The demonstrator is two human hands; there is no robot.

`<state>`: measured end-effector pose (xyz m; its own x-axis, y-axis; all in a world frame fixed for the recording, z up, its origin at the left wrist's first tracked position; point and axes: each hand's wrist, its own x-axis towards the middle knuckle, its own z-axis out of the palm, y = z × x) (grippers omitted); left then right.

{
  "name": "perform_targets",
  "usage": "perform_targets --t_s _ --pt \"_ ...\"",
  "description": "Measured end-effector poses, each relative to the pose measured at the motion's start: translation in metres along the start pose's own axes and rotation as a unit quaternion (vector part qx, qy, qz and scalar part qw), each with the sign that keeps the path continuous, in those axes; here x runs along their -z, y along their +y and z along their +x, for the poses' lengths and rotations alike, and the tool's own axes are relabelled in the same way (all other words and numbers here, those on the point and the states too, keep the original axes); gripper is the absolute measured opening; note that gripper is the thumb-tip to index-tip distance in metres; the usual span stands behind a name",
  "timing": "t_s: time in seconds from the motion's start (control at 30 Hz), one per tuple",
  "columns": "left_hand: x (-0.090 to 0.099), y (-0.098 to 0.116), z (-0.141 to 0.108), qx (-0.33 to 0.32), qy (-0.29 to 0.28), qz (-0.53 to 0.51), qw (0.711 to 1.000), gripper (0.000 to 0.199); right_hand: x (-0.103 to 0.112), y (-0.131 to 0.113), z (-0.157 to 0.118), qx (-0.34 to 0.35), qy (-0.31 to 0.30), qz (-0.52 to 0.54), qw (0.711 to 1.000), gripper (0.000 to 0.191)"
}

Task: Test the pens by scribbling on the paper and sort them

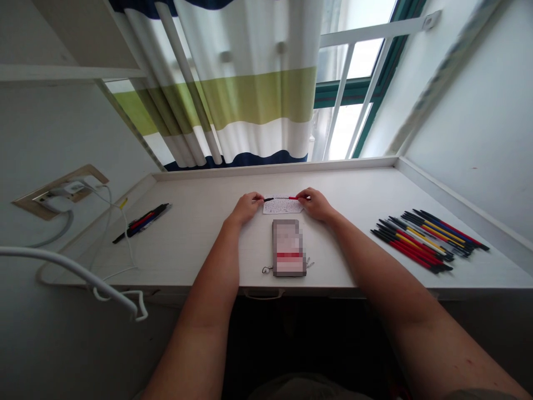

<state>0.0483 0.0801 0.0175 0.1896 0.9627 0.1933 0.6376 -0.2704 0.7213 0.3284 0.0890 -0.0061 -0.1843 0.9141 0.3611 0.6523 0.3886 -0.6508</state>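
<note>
Pen (283,198), black toward one end and red toward the other, spans level between the person's left hand (245,208) and right hand (316,204), each pinching one end just above a handwritten paper slip (283,206). Both rest on a white worktop (200,222). Nearer the person lies a rectangular packet (289,248), its label blurred. A large group of pens (428,236) lies side by side at right; a smaller bunch of pens (141,224) lies at left.

Slim pen (281,198), black left end, red right, lying level, seemingly along handwritten slip's (283,206) top edge
</note>
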Motion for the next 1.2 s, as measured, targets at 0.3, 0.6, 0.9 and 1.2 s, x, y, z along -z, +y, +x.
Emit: perform_targets --t_s 0.3,0.6,0.9,1.2 --pt "0.0007 0.0055 -0.0017 -0.004 0.001 0.012 1.0 0.016 -0.0002 0.001 -0.0003 -0.002 0.002 0.011 1.0 0.021" --pt "-0.0008 0.0035 -0.0003 -0.01 0.012 -0.002 1.0 0.02 0.0001 -0.0011 -0.001 -0.006 -0.008 0.009 1.0 0.02" --pt "-0.0003 0.0029 0.0007 -0.033 0.013 0.002 0.999 0.019 -0.0037 0.0048 -0.0004 0.008 0.009 0.034 0.999 0.016" --pt "-0.0003 0.0042 0.0004 -0.035 0.011 0.008 0.999 0.016 -0.0042 0.0042 -0.0002 0.004 0.01 0.045 0.999 0.017"
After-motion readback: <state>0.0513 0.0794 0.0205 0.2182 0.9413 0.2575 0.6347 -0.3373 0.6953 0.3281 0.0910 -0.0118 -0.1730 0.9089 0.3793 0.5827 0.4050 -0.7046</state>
